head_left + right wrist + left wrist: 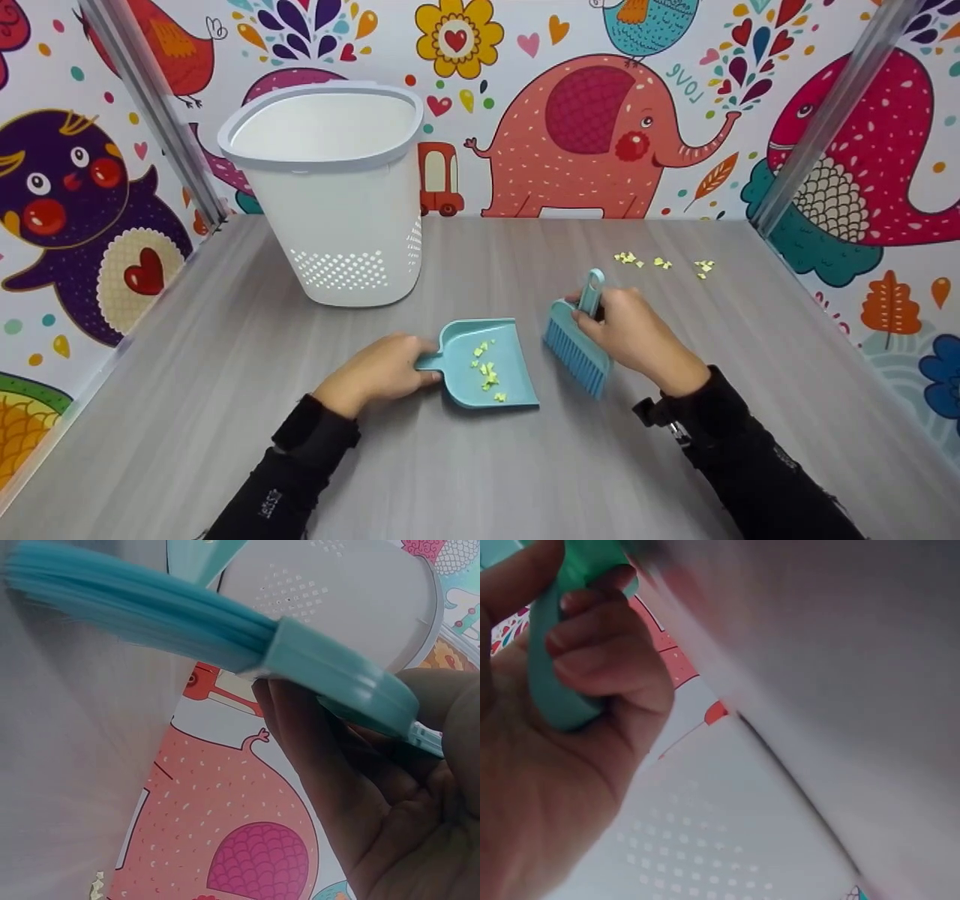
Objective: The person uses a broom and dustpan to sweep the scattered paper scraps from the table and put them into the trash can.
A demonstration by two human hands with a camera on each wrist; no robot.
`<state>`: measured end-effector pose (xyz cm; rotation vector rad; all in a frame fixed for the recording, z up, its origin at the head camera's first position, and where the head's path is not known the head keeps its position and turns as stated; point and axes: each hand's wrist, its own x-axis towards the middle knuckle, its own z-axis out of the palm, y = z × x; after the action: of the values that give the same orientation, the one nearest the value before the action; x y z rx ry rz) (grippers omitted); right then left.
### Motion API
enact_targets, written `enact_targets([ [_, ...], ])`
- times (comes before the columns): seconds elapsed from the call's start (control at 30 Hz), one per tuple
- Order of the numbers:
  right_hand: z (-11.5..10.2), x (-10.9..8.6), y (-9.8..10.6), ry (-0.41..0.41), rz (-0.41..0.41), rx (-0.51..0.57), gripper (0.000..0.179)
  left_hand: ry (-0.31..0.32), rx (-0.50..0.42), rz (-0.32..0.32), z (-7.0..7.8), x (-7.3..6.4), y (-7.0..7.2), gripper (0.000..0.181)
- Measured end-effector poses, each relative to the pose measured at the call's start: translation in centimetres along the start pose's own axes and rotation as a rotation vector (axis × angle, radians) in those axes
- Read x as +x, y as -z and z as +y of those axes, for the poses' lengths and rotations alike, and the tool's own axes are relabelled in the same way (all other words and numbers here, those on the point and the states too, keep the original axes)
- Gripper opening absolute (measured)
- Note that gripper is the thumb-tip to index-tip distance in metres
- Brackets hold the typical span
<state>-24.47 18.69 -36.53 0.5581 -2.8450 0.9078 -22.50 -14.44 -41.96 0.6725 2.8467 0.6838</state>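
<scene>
In the head view, my left hand [386, 369] grips the short handle of a teal dustpan [465, 334], its open lip facing right. Several yellow scraps [488, 373] lie in the pan. The left wrist view shows my fingers [611, 652] curled round that handle [559, 694]. To the right of the pan, my right hand [637, 330] holds a teal hand brush [577, 352] by its handle, bristles pointing down and a small gap from the lip. From the right wrist, the brush [337, 675] and its blue bristles [150, 607] show beside my fingers [315, 750].
A tall white bin [337, 217] with a perforated lower wall stands behind my left hand. More yellow paper-like scraps [628, 259] lie scattered at the back right of the grey table [480, 480]. Printed panels [525, 45] wall the back and sides.
</scene>
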Motion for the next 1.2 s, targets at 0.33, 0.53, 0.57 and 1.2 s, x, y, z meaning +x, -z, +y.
enact_targets([
  [0.33, -0.2, 0.0, 0.1, 0.009, -0.005, 0.014, 0.027, -0.021, -0.051, 0.001, 0.1, -1.0, 2.3, 0.015],
  [0.53, -0.2, -0.1, 0.0, 0.015, -0.015, 0.017, 0.028, -0.029, -0.104, 0.015, 0.3, -2.0, 4.3, 0.006],
  [0.57, -0.2, -0.1, 0.0, 0.014, -0.016, 0.018, 0.028, -0.031, -0.117, 0.022, 0.3, -2.3, 4.7, 0.006],
  [1.2, 0.1, 0.1, -0.3, 0.037, 0.002, 0.036, 0.024, -0.080, -0.117, 0.095, 1.7, -5.5, 16.0, 0.017],
])
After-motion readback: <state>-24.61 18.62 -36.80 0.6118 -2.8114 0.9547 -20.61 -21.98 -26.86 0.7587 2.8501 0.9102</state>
